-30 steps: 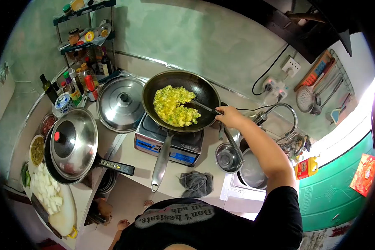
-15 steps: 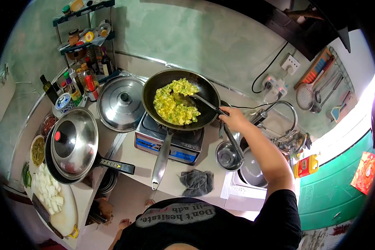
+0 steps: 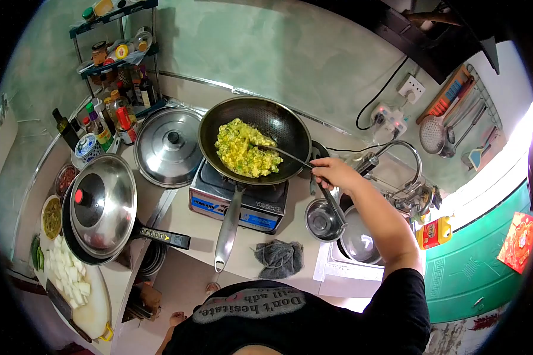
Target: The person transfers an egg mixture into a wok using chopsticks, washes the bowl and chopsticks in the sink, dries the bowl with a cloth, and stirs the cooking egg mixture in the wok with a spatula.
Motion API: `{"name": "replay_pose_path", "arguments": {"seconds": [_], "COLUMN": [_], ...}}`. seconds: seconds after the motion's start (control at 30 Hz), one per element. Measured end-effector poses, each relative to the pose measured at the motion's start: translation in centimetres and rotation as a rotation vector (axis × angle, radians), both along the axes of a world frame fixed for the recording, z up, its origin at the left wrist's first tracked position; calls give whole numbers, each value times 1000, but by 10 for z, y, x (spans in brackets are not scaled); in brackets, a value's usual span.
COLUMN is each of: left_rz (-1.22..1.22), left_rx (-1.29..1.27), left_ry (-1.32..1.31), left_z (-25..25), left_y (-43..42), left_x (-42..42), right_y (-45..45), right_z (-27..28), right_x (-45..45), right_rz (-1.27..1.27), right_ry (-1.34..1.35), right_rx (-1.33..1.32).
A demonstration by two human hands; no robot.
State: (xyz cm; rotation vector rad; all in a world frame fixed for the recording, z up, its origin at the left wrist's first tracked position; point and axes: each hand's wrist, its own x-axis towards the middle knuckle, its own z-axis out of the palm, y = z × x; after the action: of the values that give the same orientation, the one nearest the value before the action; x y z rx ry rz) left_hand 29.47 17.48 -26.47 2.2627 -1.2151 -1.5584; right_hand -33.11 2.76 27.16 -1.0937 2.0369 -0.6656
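My right hand is closed around the dark handle of a metal spatula. Its shaft slants down into a dark wok, and its head sits partly hidden among the food. Yellow scrambled egg with green bits lies heaped towards the wok's left side. The wok stands on a gas stove, its long steel handle pointing towards me, untouched. Low at my side hangs my left hand, away from the counter; its fingers are too small to make out.
A lidded pan stands left, near chopped white pieces and a knife on a cutting board. A large lid leans behind. A grey cloth and steel bowl lie right of the wok handle.
The spatula has shifted slightly left and lower in the wok. The egg is gathered into a more compact heap. My left hand stays low at my side.
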Motion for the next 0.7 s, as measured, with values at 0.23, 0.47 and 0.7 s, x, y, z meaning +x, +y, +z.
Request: {"name": "replay_pose_path", "arguments": {"seconds": [0.23, 0.47, 0.7], "left_rz": [120, 44, 311], "left_rx": [-34, -74, -8], "left_ry": [155, 142, 361], "left_z": [-1, -9, -6], "left_y": [-1, 11, 7], "left_x": [-8, -9, -18], "right_y": [1, 12, 17], "right_z": [4, 18, 45], "right_x": [-37, -40, -27], "right_rz": [-288, -295, -112], "right_ry": [-649, -722, -122], "right_rx": [-20, -63, -100]}}
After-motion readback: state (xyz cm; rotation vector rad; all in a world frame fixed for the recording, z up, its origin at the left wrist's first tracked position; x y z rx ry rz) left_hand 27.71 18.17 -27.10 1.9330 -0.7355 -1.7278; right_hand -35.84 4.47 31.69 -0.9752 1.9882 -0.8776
